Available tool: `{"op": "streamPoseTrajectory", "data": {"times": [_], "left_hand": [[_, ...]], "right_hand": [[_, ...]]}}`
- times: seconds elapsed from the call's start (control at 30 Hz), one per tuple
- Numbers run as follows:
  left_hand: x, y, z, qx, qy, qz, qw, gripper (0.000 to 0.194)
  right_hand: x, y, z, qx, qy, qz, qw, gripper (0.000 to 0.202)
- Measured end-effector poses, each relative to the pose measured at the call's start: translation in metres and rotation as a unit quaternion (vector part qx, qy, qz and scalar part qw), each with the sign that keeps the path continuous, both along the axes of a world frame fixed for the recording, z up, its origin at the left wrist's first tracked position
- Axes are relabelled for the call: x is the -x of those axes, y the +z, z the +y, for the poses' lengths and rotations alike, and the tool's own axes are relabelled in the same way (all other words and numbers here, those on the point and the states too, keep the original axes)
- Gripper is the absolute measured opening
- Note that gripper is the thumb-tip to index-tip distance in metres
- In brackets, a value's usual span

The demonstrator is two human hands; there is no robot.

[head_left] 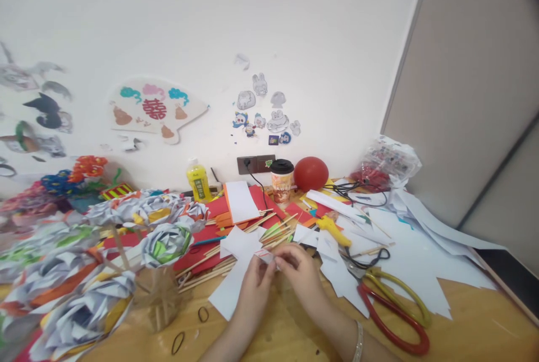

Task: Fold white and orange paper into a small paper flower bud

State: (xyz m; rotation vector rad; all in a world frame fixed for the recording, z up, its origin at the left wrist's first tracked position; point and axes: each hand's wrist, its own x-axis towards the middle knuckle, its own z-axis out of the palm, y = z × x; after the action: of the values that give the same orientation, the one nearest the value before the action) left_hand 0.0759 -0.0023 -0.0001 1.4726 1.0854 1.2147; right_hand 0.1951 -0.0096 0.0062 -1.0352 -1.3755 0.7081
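Paper piece [264, 255] is on the near side of the cup [282, 182], pinched between fingertips of the left hand [255, 289] and the right hand [302, 275]. Red balloon [311, 174] is just right of the cup; scissors [393, 308] lie nearer, at right.

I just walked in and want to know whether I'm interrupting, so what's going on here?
A person is handling a small white piece with red marks, pinched in the fingertips of the left hand and right hand. White paper flowers stand to the left. Thin sticks lie among loose paper beyond the hands, and scissors with red and yellow handles lie unused at the right.
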Motion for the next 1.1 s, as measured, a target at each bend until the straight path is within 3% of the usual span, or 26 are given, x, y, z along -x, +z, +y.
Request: {"op": "streamPoseTrajectory", "data": {"times": [0.07, 0.23, 0.37, 0.47, 0.6, 0.77, 1.1], "left_hand": [[0.001, -0.006, 0.002, -0.008, 0.014, 0.004, 1.000, 0.041], [0.006, -0.010, 0.006, 0.059, 0.097, 0.067, 0.991, 0.059], [0.008, -0.001, 0.004, 0.109, 0.075, 0.090, 0.987, 0.056], [0.005, 0.006, 0.000, 0.122, 0.023, 0.099, 0.987, 0.049], [0.000, 0.011, -0.005, 0.085, -0.023, 0.073, 0.994, 0.045], [-0.004, 0.006, -0.008, 0.009, 0.027, 0.063, 0.998, 0.040], [0.001, 0.007, -0.007, -0.127, 0.090, 0.192, 0.969, 0.031]], "right_hand": [[0.000, -0.002, 0.001, 0.021, -0.011, -0.003, 1.000, 0.007], [0.000, -0.003, 0.000, 0.005, -0.035, -0.025, 0.999, 0.007], [-0.001, 0.001, -0.003, -0.034, -0.044, -0.044, 0.998, 0.008], [0.000, 0.003, -0.005, -0.063, -0.050, -0.054, 0.995, 0.008], [0.001, 0.002, -0.006, -0.075, -0.055, -0.055, 0.994, 0.009], [0.002, -0.002, -0.004, -0.058, -0.044, -0.056, 0.996, 0.012], [0.013, -0.002, -0.007, 0.014, -0.036, -0.035, 0.999, 0.021]]}}
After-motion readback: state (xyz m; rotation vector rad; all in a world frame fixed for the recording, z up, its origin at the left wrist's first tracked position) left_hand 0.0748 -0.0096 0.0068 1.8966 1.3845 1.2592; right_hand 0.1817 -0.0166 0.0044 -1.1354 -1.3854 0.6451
